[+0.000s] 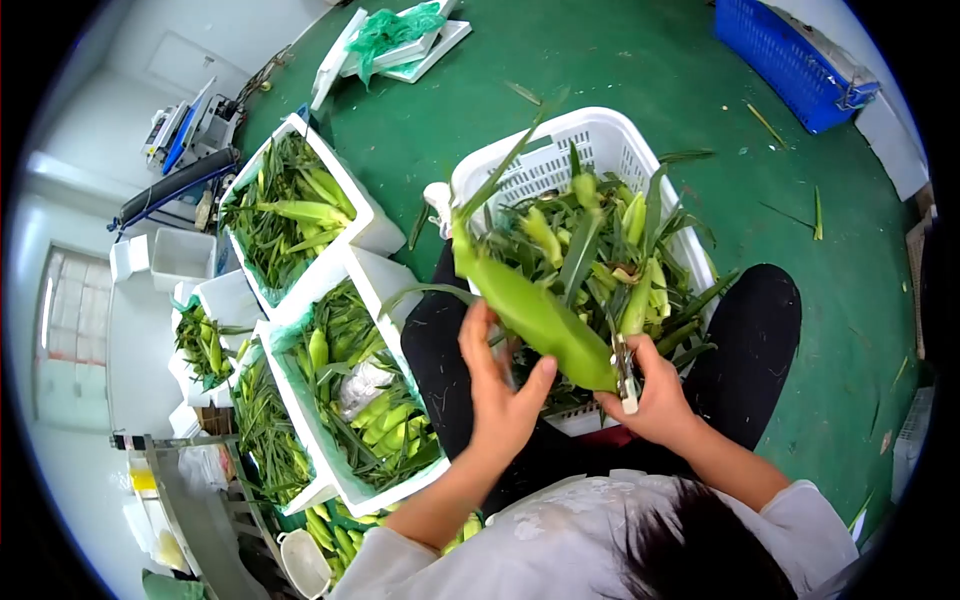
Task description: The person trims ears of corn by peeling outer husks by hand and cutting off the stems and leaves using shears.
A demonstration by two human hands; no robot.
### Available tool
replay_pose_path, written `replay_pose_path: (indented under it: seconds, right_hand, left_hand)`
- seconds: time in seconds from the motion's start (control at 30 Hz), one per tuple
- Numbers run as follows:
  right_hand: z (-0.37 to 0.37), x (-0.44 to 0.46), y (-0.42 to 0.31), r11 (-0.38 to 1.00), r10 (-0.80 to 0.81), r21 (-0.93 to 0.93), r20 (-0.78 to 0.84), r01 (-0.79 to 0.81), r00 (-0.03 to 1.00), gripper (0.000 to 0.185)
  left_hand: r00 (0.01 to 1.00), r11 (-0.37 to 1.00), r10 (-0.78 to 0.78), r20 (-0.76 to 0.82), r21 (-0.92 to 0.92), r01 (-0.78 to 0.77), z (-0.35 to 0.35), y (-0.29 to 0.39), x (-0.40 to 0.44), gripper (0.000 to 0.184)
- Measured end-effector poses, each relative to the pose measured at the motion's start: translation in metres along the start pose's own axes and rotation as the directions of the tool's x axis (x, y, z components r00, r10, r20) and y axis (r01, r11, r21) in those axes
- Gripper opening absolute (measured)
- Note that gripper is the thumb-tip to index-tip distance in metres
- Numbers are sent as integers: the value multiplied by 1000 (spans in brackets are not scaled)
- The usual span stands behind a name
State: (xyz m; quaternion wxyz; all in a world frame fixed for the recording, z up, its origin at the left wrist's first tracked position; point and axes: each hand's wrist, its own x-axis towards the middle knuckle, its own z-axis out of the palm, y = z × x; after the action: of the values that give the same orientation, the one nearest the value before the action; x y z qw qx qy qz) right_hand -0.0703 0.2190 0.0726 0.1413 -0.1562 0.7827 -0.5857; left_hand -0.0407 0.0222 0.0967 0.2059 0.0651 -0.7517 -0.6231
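Note:
A large green ear of corn in its husk slants over a white plastic basket between my knees. My left hand is beside the ear's lower left side, its thumb and fingers spread apart around it. My right hand is closed around a small metal cutting tool at the ear's lower right end. Cut husks and leaves fill much of the basket beneath the ear.
Foam boxes of corn and leaves stand to my left, with loose ears near a white bowl. A blue crate is at the upper right. Foam lids lie ahead on the green floor.

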Motion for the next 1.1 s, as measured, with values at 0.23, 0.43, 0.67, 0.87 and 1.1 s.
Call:
replay_pose_path:
  seconds: [0.23, 0.43, 0.67, 0.87, 1.1]
  right_hand:
    - [12, -18, 0, 805, 407, 406, 156, -434, 900, 43]
    - [-39, 11, 12, 831, -132, -552, -318, -70, 939, 57]
    - [-14, 21, -17, 907, 205, 232, 485, -351, 850, 83]
    - [-11, 51, -1, 986, 19, 145, 383, -80, 923, 91]
    - [-49, 35, -1, 871, 214, 273, 536, -408, 816, 24]
  left_hand:
    - [742, 449, -636, 212, -681, 578, -15, -29, 7, 68]
    - [785, 562, -570, 245, -581, 589, -60, -35, 22, 61]
    - [955, 907, -277, 106, 358, 223, -26, 4, 10, 71]
    - [855, 866, -411, 316, 429, 257, -30, 19, 1, 70]
    - [509, 805, -513, 691, 182, 564, -62, -1, 38, 75]
